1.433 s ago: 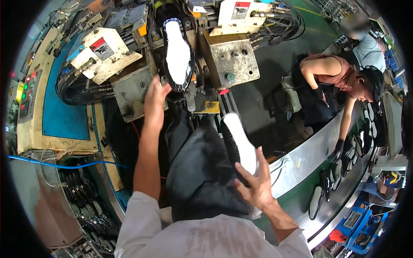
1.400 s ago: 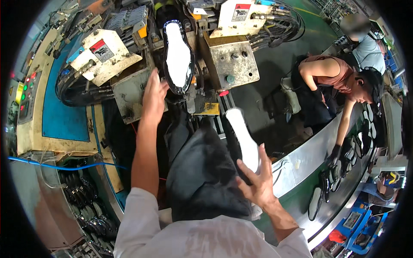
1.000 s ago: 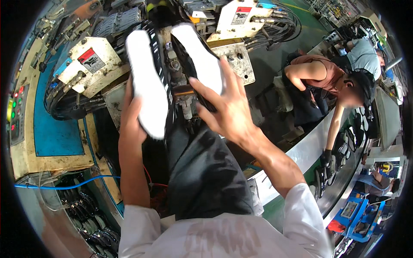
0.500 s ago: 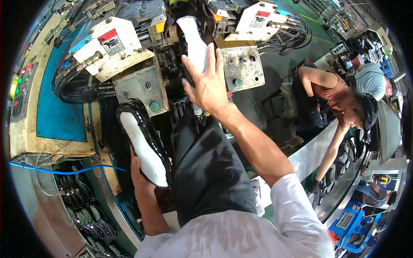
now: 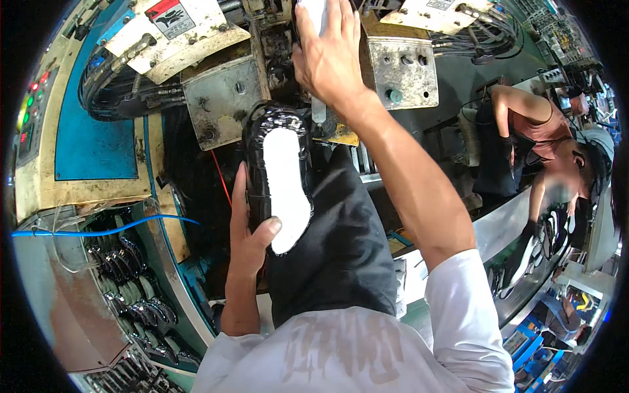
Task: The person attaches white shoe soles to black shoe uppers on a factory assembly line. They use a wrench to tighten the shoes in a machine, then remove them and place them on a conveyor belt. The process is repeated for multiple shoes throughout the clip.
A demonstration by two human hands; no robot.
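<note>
My left hand (image 5: 251, 239) holds a glossy black shoe upper (image 5: 257, 173) bottom side up above my lap. Its white insole (image 5: 283, 177) faces me, and gathered folds ring the end pointing away. My left thumb presses on the near end while a finger lies along the side. At the top edge, my right hand (image 5: 331, 62) rests with outstretched fingers over a second white insole (image 5: 314, 14) in the machine. Much of that second piece is covered by the hand or cut off by the picture's edge.
Grimy machine control boxes (image 5: 226, 101) (image 5: 403, 72) flank the middle. At left, a rack (image 5: 134, 288) holds several dark shoe pieces, with a blue hose (image 5: 98, 232) above. A co-worker (image 5: 540, 131) leans over a metal bench (image 5: 491, 226) bearing shoe parts at right.
My left hand has brought the shoe upper right and away from me, turning it straighter. My right hand has moved farther away, over the machine. The co-worker has shifted along the bench.
</note>
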